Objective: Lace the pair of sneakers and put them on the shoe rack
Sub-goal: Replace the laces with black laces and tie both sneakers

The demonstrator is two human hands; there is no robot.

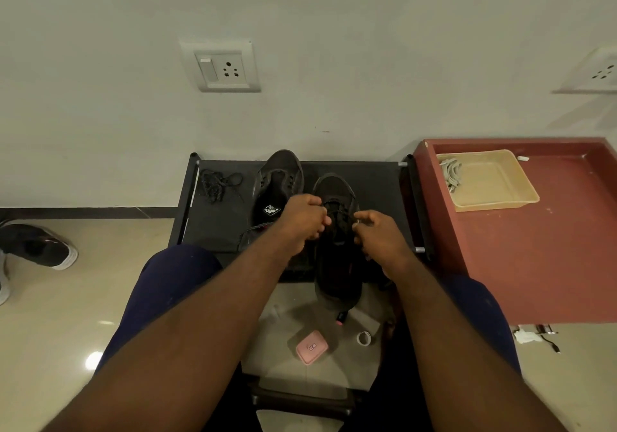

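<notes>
Two dark sneakers stand toe-to-wall on a black shoe rack (374, 181). The right sneaker (337, 264) sits between my hands, its heel hanging over the rack's front edge. My left hand (302, 218) and my right hand (379, 234) each pinch an end of its black lace (339, 213) over the tongue. The left sneaker (278, 184) stands a little farther back, unlaced, with a white logo on its insole. A loose black lace (217, 182) lies bunched on the rack's left part.
A red low table (534, 248) stands right of the rack and carries a beige tray (494, 184). On the floor lie a pink case (312, 346), a white ring (364, 337) and another shoe (36, 246) at far left. My knees flank the rack.
</notes>
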